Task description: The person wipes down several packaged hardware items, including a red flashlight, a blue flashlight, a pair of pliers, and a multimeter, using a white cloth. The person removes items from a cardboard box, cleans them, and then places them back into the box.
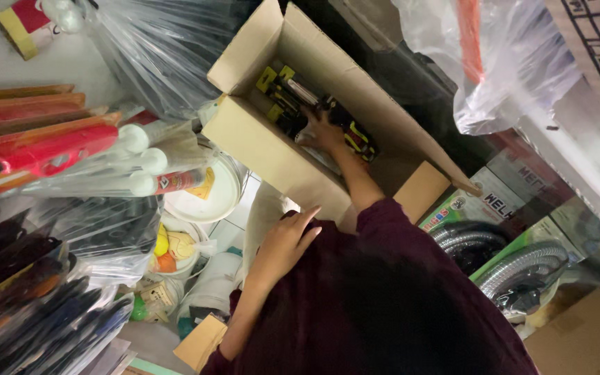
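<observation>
Closest to me is my own dark maroon sleeve (390, 298), filling the lower middle of the view, and out of it my left hand (282, 243) lies loose against the sleeve, fingers (307, 217) slack and gently curled, gripping nothing. Just past it my right forearm stretches up into the open cardboard box (265, 149), where my right hand (322, 128) rests down among the black-and-yellow tools (287, 94) packed inside; the fingers are bent over them and touching them, but whether they are truly clasped around one I cannot tell, since the hand itself hides the contact. The tools lie in the bottom of the box, in its upper left part, with the near flap (421, 187) of the box folded out beside my elbow. To my left, below the box, sit white plastic tubs (206, 194), and further left white-capped tubes in clear wrap (154, 160) beside long red-sleeved packs (36, 146). To my right stand green-edged packages holding coiled metal hoses (522, 267). Farthest off, clear plastic bags (161, 48) hang above the box on both sides
</observation>
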